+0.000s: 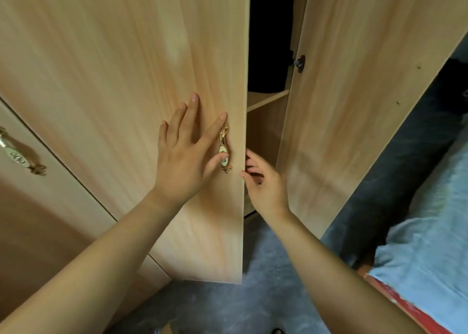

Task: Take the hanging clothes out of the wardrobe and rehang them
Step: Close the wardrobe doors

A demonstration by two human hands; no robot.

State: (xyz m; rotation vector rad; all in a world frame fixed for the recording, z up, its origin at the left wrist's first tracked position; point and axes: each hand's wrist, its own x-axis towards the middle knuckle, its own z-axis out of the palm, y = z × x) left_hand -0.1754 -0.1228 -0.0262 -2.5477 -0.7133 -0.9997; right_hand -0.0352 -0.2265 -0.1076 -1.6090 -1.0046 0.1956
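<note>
Left hand (186,156) lies flat on the half-open, pale wood-grain wardrobe door (114,67).

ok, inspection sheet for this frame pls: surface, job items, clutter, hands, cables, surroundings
surface: grey floor; a shelf shows inside the wardrobe.
job's things: left door and right door ajar; inside is dark, clothes cannot be made out.
clutter: nothing seen.
grippers: left hand flat on the left door by its handle; right hand at that door's edge, fingers loosely curled, holding nothing.
cables: nothing seen.
surroundings: bed at right; second handle far left.
</note>
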